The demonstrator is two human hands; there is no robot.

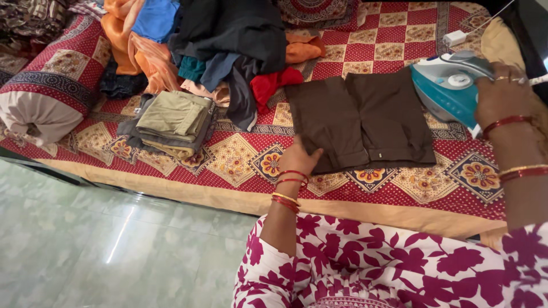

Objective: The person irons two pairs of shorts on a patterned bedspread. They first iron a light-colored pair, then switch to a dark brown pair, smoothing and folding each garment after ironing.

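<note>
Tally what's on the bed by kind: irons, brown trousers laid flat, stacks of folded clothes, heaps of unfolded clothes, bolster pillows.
Irons: 1, in the right hand
Brown trousers, laid flat: 1, under the left hand
Folded stacks: 1
Unfolded heaps: 1
Bolster pillows: 1
Total: 5

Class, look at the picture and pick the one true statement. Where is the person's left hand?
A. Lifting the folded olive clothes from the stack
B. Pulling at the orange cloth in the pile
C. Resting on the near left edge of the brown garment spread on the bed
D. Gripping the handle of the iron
C: the left hand lies on the near left edge of the brown garment, while the right hand holds the iron.
</note>
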